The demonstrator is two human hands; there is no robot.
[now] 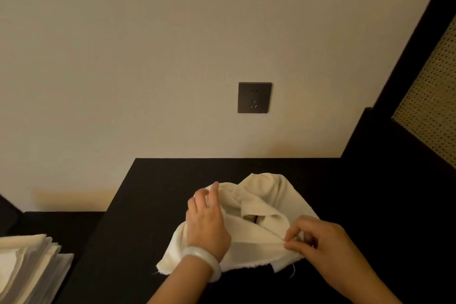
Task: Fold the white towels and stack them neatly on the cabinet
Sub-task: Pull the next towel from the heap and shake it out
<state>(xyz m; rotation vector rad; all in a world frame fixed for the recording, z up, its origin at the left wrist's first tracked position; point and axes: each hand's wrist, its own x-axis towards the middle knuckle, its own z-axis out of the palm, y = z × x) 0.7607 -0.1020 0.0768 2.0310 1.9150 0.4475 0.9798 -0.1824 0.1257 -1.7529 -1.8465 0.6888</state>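
On the black cabinet, the left hand rests on a crumpled white towel; the right hand pinches its near edge. Folded towels lie well left of both.

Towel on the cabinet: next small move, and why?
Probably draw the right hand outward to pull the towel flat: it lies crumpled on the cabinet, the right hand pinches its near edge, and the left hand rests on its left part.

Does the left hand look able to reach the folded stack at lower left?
Probably yes: only bare dark cabinet top lies between the left hand and the folded stack. It would first have to leave the crumpled towel it touches.
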